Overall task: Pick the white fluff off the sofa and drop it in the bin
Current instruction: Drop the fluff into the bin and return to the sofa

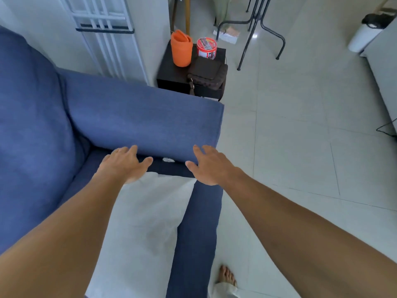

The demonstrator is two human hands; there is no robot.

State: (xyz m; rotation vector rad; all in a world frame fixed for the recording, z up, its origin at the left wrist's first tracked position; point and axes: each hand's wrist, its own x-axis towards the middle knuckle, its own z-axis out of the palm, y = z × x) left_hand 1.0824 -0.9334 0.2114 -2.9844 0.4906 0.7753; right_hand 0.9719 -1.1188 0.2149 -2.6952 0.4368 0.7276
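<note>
While both hands hover at the near edge of the sofa armrest (pixel 146 121), the white fluff (pixel 168 160) lies on the dark seat just under that edge, between them and touched by neither. Left hand (pixel 123 163) is at the armrest's near edge, grip apart, holding nothing. Right hand (pixel 209 166) is by the armrest's front corner, fingers spread, grip apart, empty. White pillow (pixel 146 211) lies on the seat, on the near side of the armrest. Just beyond the armrest a black bench (pixel 169 79) carries an orange container (pixel 181 50), a red-and-white tin (pixel 206 48) and a dark pouch (pixel 209 69). Bin (pixel 365 33), white with a black liner, stands well apart from the armrest across the tiled floor (pixel 290 125).
</note>
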